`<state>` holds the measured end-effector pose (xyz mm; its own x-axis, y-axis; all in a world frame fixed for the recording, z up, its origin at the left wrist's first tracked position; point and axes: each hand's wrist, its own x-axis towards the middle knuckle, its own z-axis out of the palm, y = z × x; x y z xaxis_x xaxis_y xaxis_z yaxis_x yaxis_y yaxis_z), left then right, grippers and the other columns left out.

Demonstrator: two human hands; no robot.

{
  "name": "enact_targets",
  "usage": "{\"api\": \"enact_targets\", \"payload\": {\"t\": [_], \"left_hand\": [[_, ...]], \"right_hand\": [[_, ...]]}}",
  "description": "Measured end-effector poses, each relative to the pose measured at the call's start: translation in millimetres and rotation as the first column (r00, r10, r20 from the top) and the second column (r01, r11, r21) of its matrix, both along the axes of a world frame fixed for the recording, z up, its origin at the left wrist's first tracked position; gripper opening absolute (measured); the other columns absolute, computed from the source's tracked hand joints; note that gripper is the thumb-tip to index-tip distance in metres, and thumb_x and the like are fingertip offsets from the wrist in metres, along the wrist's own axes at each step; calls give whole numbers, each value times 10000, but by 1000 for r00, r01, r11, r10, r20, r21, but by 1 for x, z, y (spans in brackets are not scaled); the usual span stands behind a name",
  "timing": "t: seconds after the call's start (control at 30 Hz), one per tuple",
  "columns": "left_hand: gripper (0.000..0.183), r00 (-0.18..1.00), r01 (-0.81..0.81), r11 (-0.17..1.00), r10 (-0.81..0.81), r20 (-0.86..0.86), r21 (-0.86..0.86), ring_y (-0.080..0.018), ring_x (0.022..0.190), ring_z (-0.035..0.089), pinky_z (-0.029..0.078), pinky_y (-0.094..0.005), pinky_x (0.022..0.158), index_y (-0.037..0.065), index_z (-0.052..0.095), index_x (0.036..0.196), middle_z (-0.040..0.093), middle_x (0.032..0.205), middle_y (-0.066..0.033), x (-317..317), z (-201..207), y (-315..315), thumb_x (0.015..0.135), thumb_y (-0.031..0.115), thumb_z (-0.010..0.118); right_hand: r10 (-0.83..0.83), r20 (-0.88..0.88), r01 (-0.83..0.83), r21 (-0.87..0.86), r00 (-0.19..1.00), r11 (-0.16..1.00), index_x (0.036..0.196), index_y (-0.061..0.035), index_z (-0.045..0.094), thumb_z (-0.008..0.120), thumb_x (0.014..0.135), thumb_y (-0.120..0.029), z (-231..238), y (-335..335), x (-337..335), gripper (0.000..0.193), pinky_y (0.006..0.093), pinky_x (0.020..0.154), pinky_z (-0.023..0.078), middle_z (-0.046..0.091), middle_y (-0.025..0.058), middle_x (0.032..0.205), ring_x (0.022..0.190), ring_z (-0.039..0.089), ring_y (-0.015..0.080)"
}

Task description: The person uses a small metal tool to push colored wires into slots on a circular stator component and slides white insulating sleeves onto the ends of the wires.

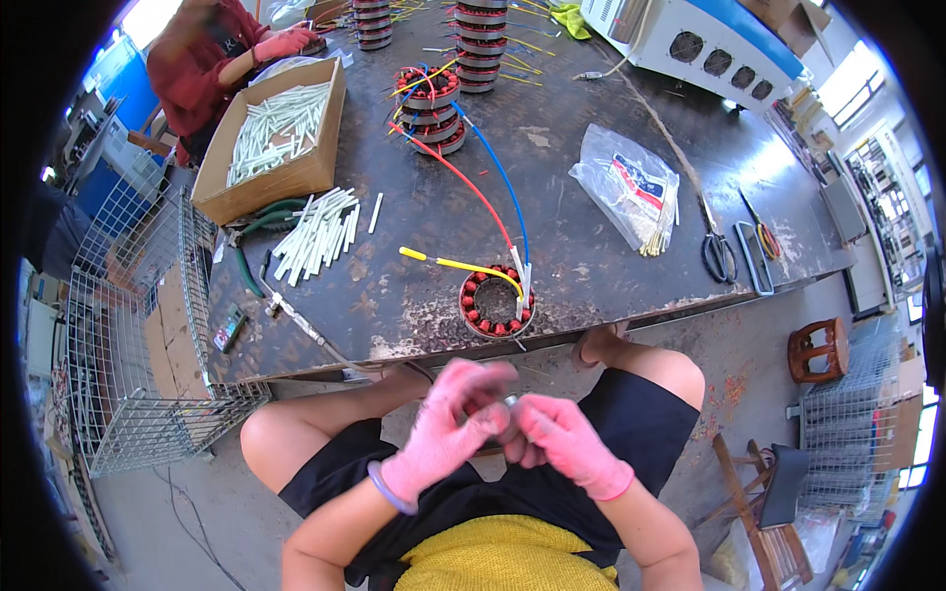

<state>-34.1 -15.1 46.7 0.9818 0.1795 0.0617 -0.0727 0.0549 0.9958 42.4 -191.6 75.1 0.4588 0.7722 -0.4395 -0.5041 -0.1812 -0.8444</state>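
My left hand [445,426] and my right hand [578,448], both in pink gloves, meet above my lap just off the table's near edge. Their fingers are pinched together around a small greyish piece [510,401], mostly hidden, whose kind I cannot make out. Just beyond them, a motor stator [471,313] with red windings lies flat near the table edge. From it run a yellow lead [463,264] pointing left, and a red lead [483,200] and a blue lead [505,169] reaching away toward a stack of stators [434,131]. White sleeves [524,283] cover the leads near the ring.
White tubes [320,234] lie left of the stator, before a cardboard box [215,202] of more. A hose with a metal nozzle [296,317] hangs over the edge. Rightward are a plastic bag [616,182], scissors [718,258] and a fan-vented machine [705,49]. A co-worker [197,69] works far left.
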Motion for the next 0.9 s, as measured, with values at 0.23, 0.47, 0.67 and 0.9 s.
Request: {"api": "enact_targets", "payload": {"t": [0.23, 0.47, 0.67, 0.9], "left_hand": [[371, 952, -213, 666, -22, -304, -715, -69, 740, 534, 483, -254, 719, 43, 556, 1267, 533, 829, 34, -15, 4, -17, 1004, 305, 560], [395, 927, -36, 689, -247, -282, -724, -79, 740, 545, 486, -266, 741, 27, 560, 1245, 601, 886, 4, -9, 13, 2, 948, 271, 650], [200, 968, -238, 903, 251, -10, -356, -127, 895, 566, 452, -280, 854, 2, 610, 1071, 587, 1139, -77, 31, 5, 40, 906, 113, 624], [190, 940, -340, 768, 288, 182, 543, -267, 939, 622, 492, -364, 836, 13, 586, 1092, 633, 965, -124, 129, -14, 37, 922, 97, 577]], "right_hand": [[-103, -208, 120, 73, 973, 990, 919, -89, 632, 526, 995, -449, -4, 31, -13, 383, 169, 480, 275, 543, -50, 672, 519, 425, 21], [-105, -114, 114, 71, 988, 991, 939, -76, 626, 523, 977, -511, -7, 26, -10, 448, 170, 484, 355, 615, -10, 718, 559, 526, 47], [-139, -60, 137, -48, 988, 989, 1030, -23, 634, 295, 1003, -613, -62, 6, 23, 681, 217, 556, 427, 659, 44, 828, 654, 590, 97], [-97, -665, 429, 356, 740, 830, 742, -132, 466, 466, 980, -536, -77, 49, 37, 469, 252, 503, 332, 507, 22, 692, 578, 446, 124]]}}
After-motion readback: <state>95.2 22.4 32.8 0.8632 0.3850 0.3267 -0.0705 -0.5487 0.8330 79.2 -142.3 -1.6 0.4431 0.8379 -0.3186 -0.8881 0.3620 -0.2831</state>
